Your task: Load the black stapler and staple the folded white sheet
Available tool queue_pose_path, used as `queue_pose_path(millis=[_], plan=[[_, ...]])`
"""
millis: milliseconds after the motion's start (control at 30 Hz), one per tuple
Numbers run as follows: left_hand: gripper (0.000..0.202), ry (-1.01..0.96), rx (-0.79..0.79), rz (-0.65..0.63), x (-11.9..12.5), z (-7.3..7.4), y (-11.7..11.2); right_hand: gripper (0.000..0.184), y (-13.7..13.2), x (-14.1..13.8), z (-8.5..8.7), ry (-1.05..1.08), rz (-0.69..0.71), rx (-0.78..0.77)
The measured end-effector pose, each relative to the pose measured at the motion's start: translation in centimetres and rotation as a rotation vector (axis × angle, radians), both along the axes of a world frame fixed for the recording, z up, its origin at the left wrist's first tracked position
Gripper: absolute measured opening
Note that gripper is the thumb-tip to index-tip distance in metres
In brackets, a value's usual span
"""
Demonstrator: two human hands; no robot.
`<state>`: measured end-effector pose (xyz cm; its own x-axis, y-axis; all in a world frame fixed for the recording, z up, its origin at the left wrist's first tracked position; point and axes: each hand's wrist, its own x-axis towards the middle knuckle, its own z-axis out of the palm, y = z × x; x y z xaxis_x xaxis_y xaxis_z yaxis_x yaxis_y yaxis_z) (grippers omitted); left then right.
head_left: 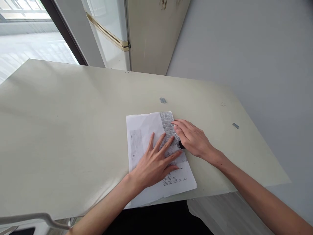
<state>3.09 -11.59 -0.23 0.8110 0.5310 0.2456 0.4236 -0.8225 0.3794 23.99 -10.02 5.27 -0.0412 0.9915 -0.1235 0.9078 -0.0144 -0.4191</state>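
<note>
My left hand (pixel 158 160) lies flat with fingers spread on a stack of white paper sheets (pixel 146 122), which has printed lines on its right part. Along the upper right edge of the paper runs a strip of silvery-grey rows (pixel 167 119). My right hand (pixel 192 137) rests at that edge, its fingers close together and fingertips on the strip. A small black object (pixel 181 145) shows between the right palm and the paper; its kind is hidden. A greyish translucent patch (pixel 136 143) lies on the paper's left side.
Small grey metallic strips lie on the pale table (pixel 73 130): one group (pixel 162 100) beyond the paper, another piece (pixel 235 125) to the right. A fridge (pixel 151 32) and a grey wall (pixel 239 42) stand behind. A tube-like bar (pixel 36 216) is at lower left.
</note>
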Motion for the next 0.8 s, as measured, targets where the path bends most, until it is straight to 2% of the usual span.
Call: queue_pose_path(millis=[133,300,400,533,667,800], plan=[[0.055,0.007,-0.006,-0.001,0.0,0.1,-0.1,0.05,-0.2,-0.3,-0.3,-0.076,0.022,0.027],[0.054,0.037,0.0,-0.002,0.1,0.2,-0.3,0.051,-0.5,-1.1,-1.7,-0.249,0.075,0.182],[0.053,0.044,0.011,-0.006,0.1,0.1,-0.1,0.05,-0.2,-1.5,-2.4,-0.27,0.088,0.231],[0.054,0.033,0.025,-0.002,0.1,-0.5,0.4,0.051,0.5,-1.0,-2.2,-0.162,0.081,0.203],[0.053,0.065,0.059,0.006,-0.5,-1.2,0.8,0.05,0.4,0.9,-1.5,0.118,0.008,0.172],[0.054,0.089,0.096,0.012,-2.2,-1.2,0.9,0.047,-0.6,3.5,-2.3,0.252,0.018,0.234]])
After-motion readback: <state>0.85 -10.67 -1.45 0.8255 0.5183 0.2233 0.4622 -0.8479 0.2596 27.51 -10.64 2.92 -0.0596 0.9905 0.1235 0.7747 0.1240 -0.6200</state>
